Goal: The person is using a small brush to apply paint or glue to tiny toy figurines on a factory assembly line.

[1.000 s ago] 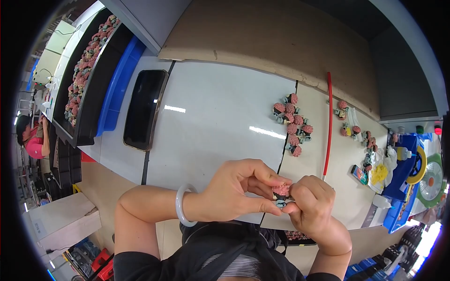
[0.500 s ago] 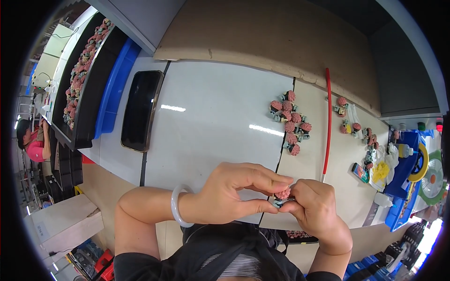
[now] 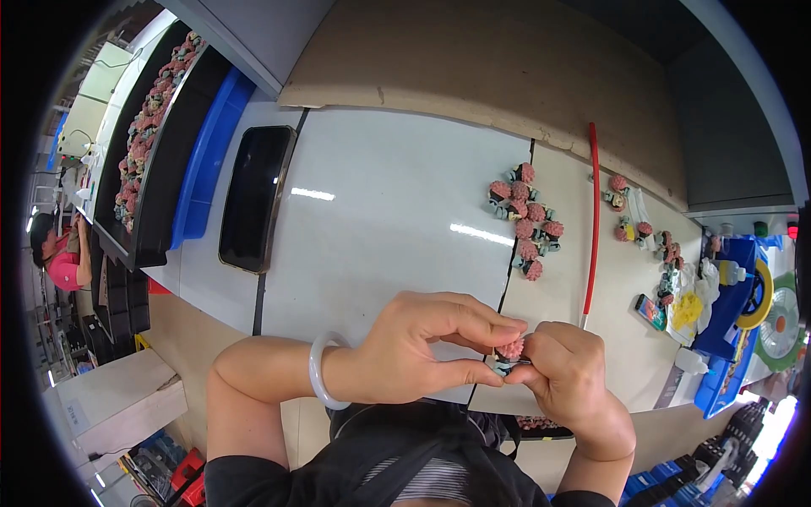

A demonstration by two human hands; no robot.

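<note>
Pinching a small pink flower piece (image 3: 510,348) between them, the left hand (image 3: 422,348) and right hand (image 3: 568,376) are meeting fingertip to fingertip, both clamped on it, above the bench (image 3: 380,228).

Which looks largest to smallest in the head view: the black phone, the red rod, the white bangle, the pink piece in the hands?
1. Black phone: largest.
2. Red rod: longer than the phone but far thinner.
3. White bangle: near the camera, so its rank is unsure.
4. Pink piece: smallest.
</note>
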